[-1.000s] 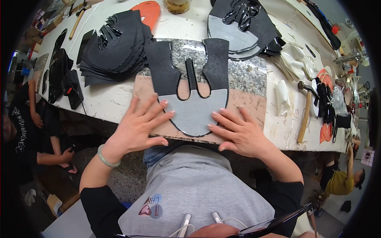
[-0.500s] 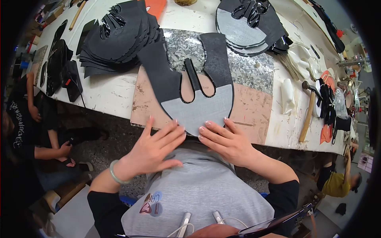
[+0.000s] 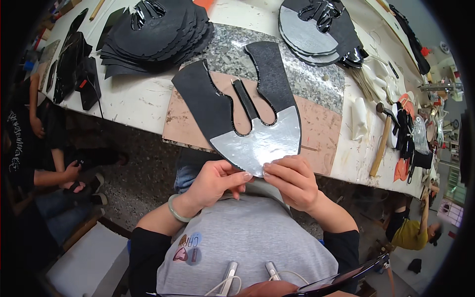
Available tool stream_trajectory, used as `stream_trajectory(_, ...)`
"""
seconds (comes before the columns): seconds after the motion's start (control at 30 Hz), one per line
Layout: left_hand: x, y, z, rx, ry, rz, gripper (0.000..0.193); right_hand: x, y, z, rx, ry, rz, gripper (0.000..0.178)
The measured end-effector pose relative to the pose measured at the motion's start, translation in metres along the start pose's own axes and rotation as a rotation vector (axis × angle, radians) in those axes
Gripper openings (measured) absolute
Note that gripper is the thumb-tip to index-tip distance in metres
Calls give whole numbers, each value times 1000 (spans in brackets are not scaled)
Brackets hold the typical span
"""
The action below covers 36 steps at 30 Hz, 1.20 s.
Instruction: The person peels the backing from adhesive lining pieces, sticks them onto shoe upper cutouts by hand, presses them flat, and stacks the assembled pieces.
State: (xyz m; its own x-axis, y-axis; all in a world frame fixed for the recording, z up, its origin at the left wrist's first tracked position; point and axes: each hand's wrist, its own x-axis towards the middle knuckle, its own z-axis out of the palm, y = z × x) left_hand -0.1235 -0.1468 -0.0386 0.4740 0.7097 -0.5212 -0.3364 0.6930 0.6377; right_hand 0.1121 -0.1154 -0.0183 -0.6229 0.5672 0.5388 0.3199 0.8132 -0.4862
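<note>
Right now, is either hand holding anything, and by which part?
Yes. Both the left hand and the right hand pinch the shoe upper piece at the near, rounded edge of its silvery-grey toe end.

Bright, even light falls from above over the pale surface (image 3: pixel 148 106), with only soft, short shadows beneath the stacked black pieces (image 3: pixel 153 37). The silvery toe of the cut shoe upper (image 3: pixel 257 141) throws back a strong white glare, and the glossy black pieces far right (image 3: pixel 321 10) catch small highlights. Under the surface's near edge the floor (image 3: pixel 138 163) is dim, and the far left sinks into deep shade. The fisheye lens bends the surface's edges toward the rim, and a black vignette rings the frame. The centre is sharp; the right margin, by the hammer (image 3: pixel 381 143), is squeezed and slightly soft, with a washed-out patch at far right
</note>
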Motion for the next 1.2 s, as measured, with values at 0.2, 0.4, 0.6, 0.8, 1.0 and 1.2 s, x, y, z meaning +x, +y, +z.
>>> stream_trajectory(0.2, -1, -1, 10, 122, -61, 160, 18, 11, -21, -11, 167, -21, 279, 32)
stream_trajectory(0.4, -3, 8, 13, 342, -71, 304, 17, 16, -23, -9, 227, 0, 389, 33)
stream_trajectory(0.6, -5, 18, 17, 577, -15, 450, 15, 22, -21, -12, 232, 5, 360, 29)
stream_trajectory(0.8, -3, 26, 20, 828, 45, 624, 15, 29, -17, -12, 207, -7, 331, 21)
stream_trajectory(1.0, -1, 30, 27, 927, 73, 674, 12, 32, -15, -17, 178, -61, 313, 20)
stream_trajectory(1.2, 5, 29, 33, 1099, 95, 845, 8, 35, -17, -25, 107, -154, 304, 21)
